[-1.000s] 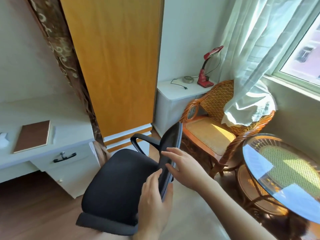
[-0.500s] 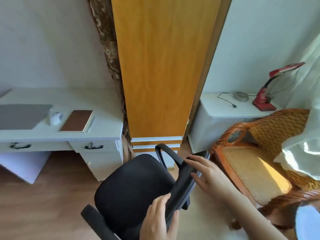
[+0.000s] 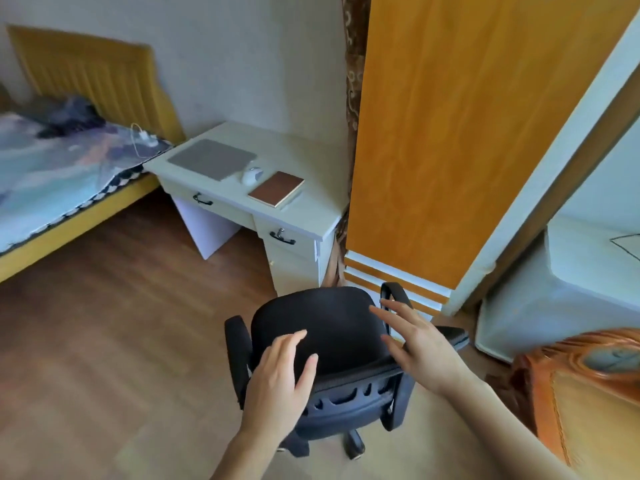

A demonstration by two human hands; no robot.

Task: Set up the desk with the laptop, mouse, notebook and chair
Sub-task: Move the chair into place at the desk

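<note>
Chair (image 3: 322, 327) stands on the wooden floor (image 3: 104, 323), near the white worktop (image 3: 311, 216) carrying laptop (image 3: 211, 158), mouse (image 3: 252, 174) and notebook (image 3: 276, 188). Left hand (image 3: 280, 379) and right hand (image 3: 419, 344), each grip spread with fingers apart, are at its backrest top, clasping nothing.

The black swivel office chair (image 3: 322, 327) has turned, its backrest now nearest. Both hands, the left hand (image 3: 277, 379) and right hand (image 3: 420, 348), have let go, fingers spread.

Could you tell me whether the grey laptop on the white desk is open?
No, the flat grey laptop lies closed on the white desk.
</note>
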